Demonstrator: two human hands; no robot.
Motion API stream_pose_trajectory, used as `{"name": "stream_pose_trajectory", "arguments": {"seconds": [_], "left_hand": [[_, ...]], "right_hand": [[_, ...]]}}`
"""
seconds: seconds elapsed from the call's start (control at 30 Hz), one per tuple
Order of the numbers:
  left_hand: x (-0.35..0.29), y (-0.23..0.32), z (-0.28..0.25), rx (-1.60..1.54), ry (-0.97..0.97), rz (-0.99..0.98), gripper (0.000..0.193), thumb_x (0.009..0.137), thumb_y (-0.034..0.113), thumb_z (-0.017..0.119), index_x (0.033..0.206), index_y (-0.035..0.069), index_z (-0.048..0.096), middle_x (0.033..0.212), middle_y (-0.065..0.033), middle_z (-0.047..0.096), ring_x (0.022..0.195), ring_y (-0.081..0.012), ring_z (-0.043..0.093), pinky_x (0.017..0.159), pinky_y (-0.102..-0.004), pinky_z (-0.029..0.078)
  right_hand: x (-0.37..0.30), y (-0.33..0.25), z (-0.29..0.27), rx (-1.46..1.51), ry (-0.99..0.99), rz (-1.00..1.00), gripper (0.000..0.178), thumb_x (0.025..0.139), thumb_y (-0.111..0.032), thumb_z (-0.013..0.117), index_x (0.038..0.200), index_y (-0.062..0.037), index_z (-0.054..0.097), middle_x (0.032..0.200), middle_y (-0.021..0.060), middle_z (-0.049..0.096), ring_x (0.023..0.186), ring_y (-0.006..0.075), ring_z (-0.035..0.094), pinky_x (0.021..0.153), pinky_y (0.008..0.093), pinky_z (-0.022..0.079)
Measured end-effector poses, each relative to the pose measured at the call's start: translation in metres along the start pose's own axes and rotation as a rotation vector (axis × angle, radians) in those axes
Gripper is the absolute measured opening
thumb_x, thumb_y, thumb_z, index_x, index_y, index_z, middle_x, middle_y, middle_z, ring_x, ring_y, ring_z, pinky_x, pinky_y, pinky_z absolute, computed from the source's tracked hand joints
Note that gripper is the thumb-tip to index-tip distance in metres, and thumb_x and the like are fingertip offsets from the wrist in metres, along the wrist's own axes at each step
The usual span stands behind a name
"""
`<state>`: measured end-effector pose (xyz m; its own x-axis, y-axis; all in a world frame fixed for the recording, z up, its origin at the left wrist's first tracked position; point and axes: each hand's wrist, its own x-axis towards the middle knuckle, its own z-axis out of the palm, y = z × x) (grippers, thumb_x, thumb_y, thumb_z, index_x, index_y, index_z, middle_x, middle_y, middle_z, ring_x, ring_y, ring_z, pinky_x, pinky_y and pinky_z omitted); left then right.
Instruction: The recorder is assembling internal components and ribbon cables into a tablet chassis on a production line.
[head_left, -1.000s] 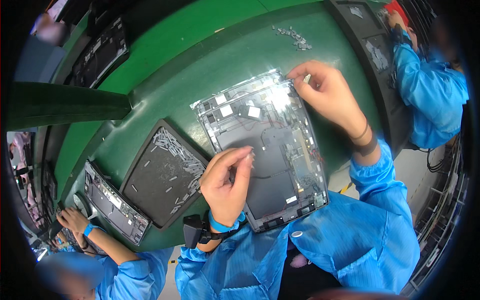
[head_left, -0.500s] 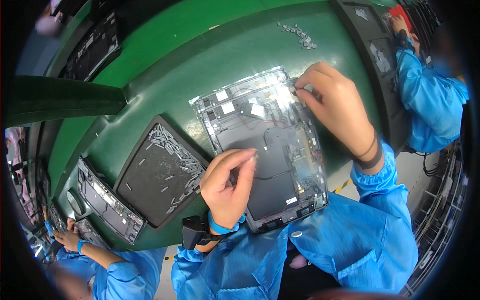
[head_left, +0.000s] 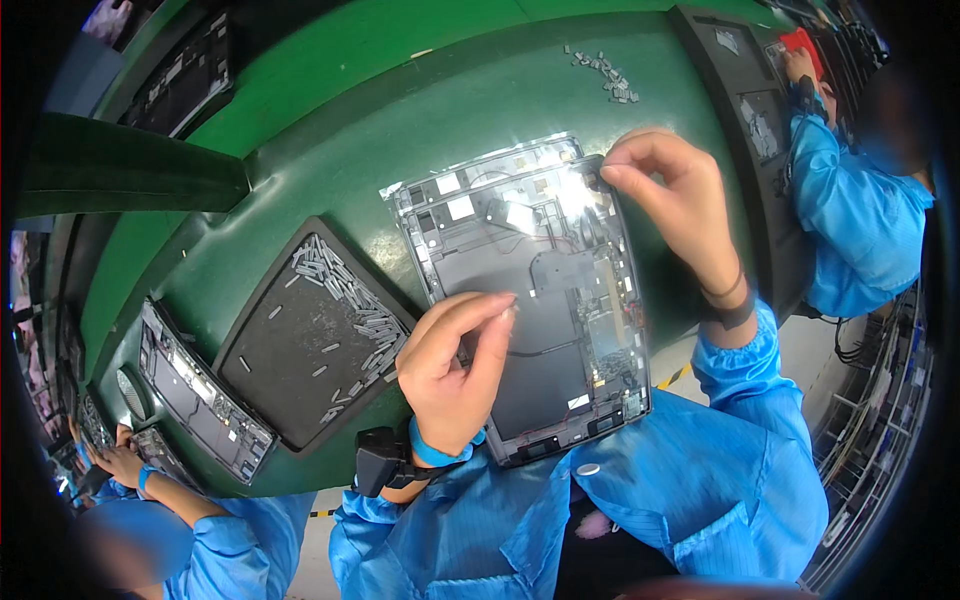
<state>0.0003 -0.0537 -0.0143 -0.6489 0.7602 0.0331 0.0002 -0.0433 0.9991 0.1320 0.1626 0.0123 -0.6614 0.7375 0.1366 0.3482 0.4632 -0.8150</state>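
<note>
An opened tablet-like device [head_left: 525, 385], dark, with circuit boards, thin wires and white labels showing, lies on the green table in front of me. Over its left side hovers my left hand [head_left: 447, 365], thumb and forefinger pinched together; a tiny pale speck shows at the fingertips, too small to name. At the far right corner of the device is my right hand [head_left: 685, 195], also closed in a pinch. Whatever its fingertips may hold is hidden. Bright glare covers the device beside those fingers.
Left of the device sits a black tray [head_left: 265, 345] holding many small grey strips [head_left: 345, 290]. Beyond it lies another opened device [head_left: 200, 385]. Small grey pieces [head_left: 608, 78] are scattered at the far side. Co-workers in blue sleeves [head_left: 855, 220] work at right and lower left.
My right hand has shifted slightly right and outward to the device's corner, its pinch kept. The left hand stays nearly still. The whole view has shifted a little.
</note>
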Motion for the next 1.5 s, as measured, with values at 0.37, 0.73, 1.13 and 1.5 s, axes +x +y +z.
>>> {"name": "stream_pose_trajectory", "arguments": {"seconds": [0.37, 0.73, 1.13, 1.5], "left_hand": [[0.000, 0.001, 0.000, -0.030, 0.012, 0.005, 0.021, 0.081, -0.011, 0.068, 0.101, -0.004, 0.069, 0.097, -0.0136, 0.068, 0.082, -0.0172, 0.066, 0.073, -0.0260, 0.053], [-0.002, -0.003, -0.004, 0.036, -0.064, 0.078, 0.018, 0.087, -0.012, 0.060, 0.105, -0.007, 0.063, 0.102, -0.0156, 0.063, 0.084, -0.0175, 0.064, 0.070, -0.0276, 0.054], [-0.003, -0.004, -0.002, 0.047, -0.051, 0.086, 0.018, 0.088, -0.011, 0.060, 0.104, -0.006, 0.063, 0.101, -0.0155, 0.062, 0.083, -0.0176, 0.064, 0.069, -0.0275, 0.055], [-0.003, 0.000, -0.001, -0.034, 0.046, 0.009, 0.021, 0.079, -0.014, 0.067, 0.098, -0.006, 0.068, 0.096, -0.0151, 0.067, 0.081, -0.0180, 0.066, 0.071, -0.0261, 0.053]], "right_hand": [[0.006, -0.009, 0.003, -0.132, -0.065, 0.115, 0.017, 0.081, -0.011, 0.069, 0.095, -0.0015, 0.070, 0.087, 0.0086, 0.063, 0.061, 0.0187, 0.056, 0.059, 0.0323, 0.046], [-0.004, -0.011, 0.023, -0.243, 0.086, 0.037, 0.022, 0.079, -0.002, 0.061, 0.099, 0.0011, 0.069, 0.082, 0.0143, 0.064, 0.056, 0.0204, 0.057, 0.054, 0.0318, 0.046], [-0.017, -0.006, 0.020, -0.119, 0.082, 0.041, 0.034, 0.082, 0.000, 0.057, 0.114, 0.0058, 0.064, 0.090, 0.0153, 0.066, 0.057, 0.0132, 0.055, 0.056, 0.0265, 0.046], [-0.010, -0.012, 0.033, -0.156, 0.201, 0.147, 0.025, 0.079, -0.003, 0.063, 0.102, -0.0010, 0.072, 0.069, 0.0132, 0.064, 0.051, 0.0112, 0.054, 0.050, 0.0263, 0.044]]}}
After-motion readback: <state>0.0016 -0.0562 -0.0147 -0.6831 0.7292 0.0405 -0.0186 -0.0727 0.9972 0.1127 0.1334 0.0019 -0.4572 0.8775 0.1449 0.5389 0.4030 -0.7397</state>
